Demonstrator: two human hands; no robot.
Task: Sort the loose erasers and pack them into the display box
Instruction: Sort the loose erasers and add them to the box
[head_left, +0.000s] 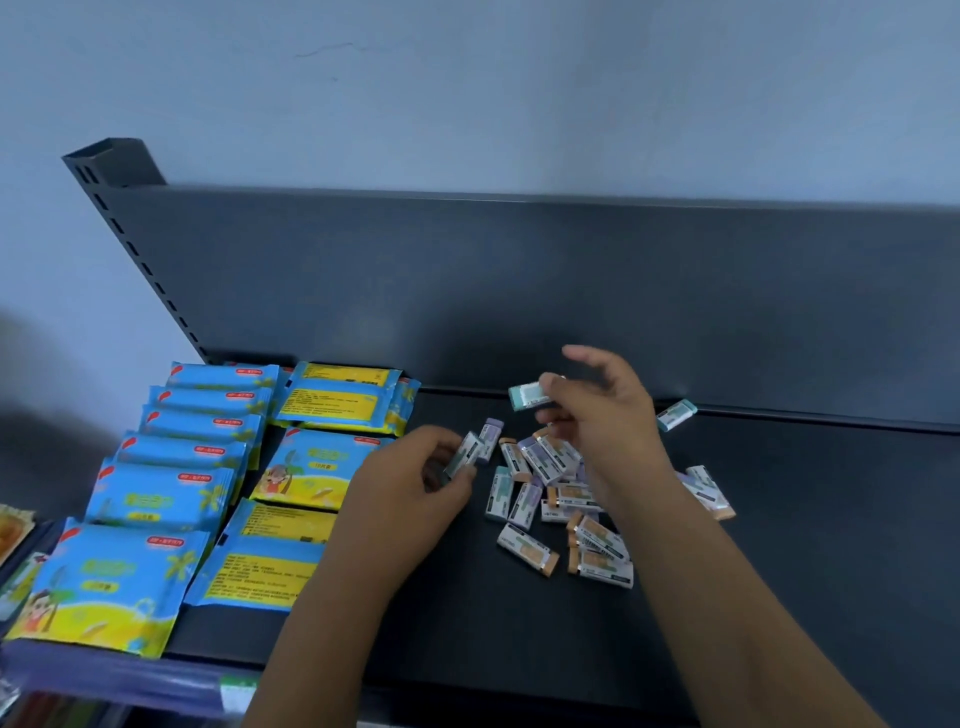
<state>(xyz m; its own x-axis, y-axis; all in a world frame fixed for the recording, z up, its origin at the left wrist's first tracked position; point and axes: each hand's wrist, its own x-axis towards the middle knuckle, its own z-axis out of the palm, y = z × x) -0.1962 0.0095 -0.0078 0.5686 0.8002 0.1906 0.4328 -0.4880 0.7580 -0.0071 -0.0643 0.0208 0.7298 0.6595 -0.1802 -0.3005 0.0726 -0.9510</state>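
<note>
Several loose erasers (540, 499) in white sleeves with teal, purple or orange ends lie heaped on the dark shelf (805, 545). My left hand (415, 483) pinches a teal-ended eraser (465, 453) at the heap's left edge. Raised above the heap, my right hand (602, 410) pinches another teal eraser (525, 396) between thumb and fingers. One teal eraser (676, 414) lies apart near the shelf's back panel. Two more erasers (706, 491) lie right of my right forearm. No display box is in view.
Blue and yellow wet-wipe packs (171, 499) stand in rows on the shelf's left half. A dark back panel (519, 291) rises behind the shelf, with a slotted upright (130, 244) at its left. The shelf's front edge (130, 675) carries a purple price strip.
</note>
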